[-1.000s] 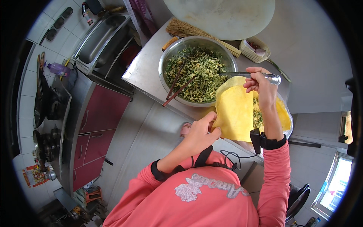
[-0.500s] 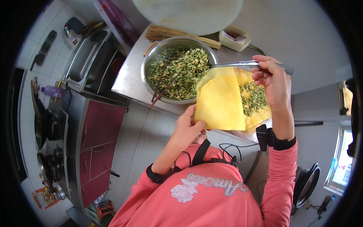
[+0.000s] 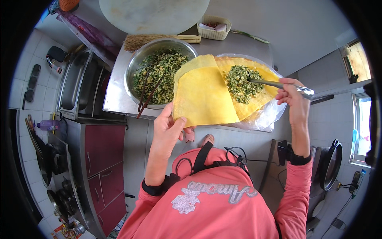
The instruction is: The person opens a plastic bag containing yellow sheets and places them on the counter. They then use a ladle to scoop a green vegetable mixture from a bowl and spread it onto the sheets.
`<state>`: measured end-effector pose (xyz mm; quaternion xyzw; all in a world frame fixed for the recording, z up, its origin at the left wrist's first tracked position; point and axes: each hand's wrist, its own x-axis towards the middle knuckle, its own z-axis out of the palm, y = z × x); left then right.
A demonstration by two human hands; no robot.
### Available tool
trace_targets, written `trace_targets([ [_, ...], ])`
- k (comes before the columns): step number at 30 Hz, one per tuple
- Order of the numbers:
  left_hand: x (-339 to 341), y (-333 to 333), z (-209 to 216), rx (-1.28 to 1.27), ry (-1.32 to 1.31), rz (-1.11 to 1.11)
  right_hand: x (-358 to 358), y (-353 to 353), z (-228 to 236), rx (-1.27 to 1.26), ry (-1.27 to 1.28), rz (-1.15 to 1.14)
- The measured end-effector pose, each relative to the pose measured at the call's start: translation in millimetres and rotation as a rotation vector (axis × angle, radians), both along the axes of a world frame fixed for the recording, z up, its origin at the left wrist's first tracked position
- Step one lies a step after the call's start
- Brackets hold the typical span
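Observation:
My left hand pinches the near left corner of a thin yellow pancake, thumb on top. Its right part carries a mound of chopped green-and-yellow filling. In my right hand is the handle of a long metal spoon; the bowl of the spoon is buried in that mound. Further yellow pancakes lie beneath, on a clear plastic bag. To the left stands a steel bowl of the same filling, with brown chopsticks leaning over its near rim.
Behind the bowl lie a straw brush and a large round pale board. A cream basket and a green onion stalk are at the back of the metal table. Red cabinets and a sink line the left side.
The spoon has moved from the steel bowl rightward onto the pancake, and its load of filling now joins the filling there. My left hand still grips the corner. The whole view has shifted.

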<state>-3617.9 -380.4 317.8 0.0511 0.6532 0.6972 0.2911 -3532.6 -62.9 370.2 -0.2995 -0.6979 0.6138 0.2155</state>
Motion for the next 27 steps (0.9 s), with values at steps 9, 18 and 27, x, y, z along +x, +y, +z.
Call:
trace_targets([
  [9,6,3,6,0.019,0.006,-0.006,-5,-31,-41,0.255,-0.032,0.217],
  [18,12,4,9,0.012,0.013,-0.010,3,-30,-45,0.615,-0.018,0.396],
  [27,15,4,7,0.005,0.044,-0.022,18,-21,-31,0.866,0.033,0.462],
])
